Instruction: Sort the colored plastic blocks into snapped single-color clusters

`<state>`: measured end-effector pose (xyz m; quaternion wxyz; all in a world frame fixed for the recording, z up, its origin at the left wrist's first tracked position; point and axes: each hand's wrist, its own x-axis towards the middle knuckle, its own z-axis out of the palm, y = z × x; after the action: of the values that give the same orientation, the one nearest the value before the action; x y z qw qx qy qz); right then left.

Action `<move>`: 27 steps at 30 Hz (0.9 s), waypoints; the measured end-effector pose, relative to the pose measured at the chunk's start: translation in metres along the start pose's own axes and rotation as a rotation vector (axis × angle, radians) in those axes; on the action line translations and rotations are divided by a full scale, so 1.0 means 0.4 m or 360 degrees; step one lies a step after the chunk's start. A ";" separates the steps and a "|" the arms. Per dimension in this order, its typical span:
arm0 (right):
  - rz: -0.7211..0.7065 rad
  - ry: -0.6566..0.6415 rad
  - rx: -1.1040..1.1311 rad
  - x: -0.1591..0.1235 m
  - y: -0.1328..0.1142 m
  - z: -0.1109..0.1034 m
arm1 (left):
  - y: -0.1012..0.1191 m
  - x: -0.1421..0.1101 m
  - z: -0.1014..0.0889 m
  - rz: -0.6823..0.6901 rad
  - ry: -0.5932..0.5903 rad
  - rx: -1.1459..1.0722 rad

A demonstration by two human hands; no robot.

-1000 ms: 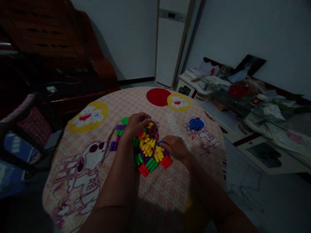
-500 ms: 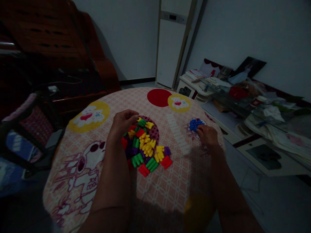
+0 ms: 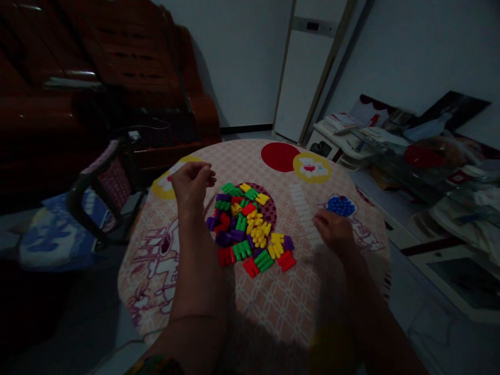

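Left hand (image 3: 191, 183) raised just above the round table with the pink patterned cloth (image 3: 250, 307), fingers curled loosely inward, thumb near fingertips; whether anything small sits pinched there, impossible to tell. Right hand (image 3: 332, 230) resting palm-down on the cloth, fingers relaxed and slightly bent, nothing visibly gripped. Between both hands, a heap of small plastic building pieces in yellow, green, red and purple (image 3: 250, 226), lying at the middle of the table, just beside the left wrist and a little apart from the right hand. Just beyond the right hand, a separate small cluster of blue plastic pieces (image 3: 341, 205). Farther out: a dark chair with a pink woven seat (image 3: 107, 187) left of the table, a dark wooden sofa (image 3: 101, 94) behind, a cluttered low white cabinet (image 3: 351, 140) at right.
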<state>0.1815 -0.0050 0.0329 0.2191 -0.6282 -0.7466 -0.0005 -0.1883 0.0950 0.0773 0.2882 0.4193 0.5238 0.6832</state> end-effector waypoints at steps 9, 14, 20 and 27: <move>-0.0988 -0.0402 0.0291 -0.006 -0.332 0.145 | 0.070 0.010 -0.086 0.0065 0.0537 -0.0251; -0.0845 -0.0331 0.0176 0.079 -0.325 0.199 | 0.025 0.018 -0.103 -0.0014 0.0370 -0.0136; -0.0568 -0.0221 0.0374 0.136 -0.200 0.187 | -0.060 0.027 -0.115 -0.0194 -0.0179 0.0901; -0.0160 -0.0155 0.0663 0.135 -0.144 0.170 | -0.115 0.011 -0.081 -0.0311 -0.0708 0.1504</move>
<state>0.0990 0.0522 0.0051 0.3076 -0.5305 -0.7707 0.1732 -0.2210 0.0963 0.0313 0.2344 0.5876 0.7372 0.2373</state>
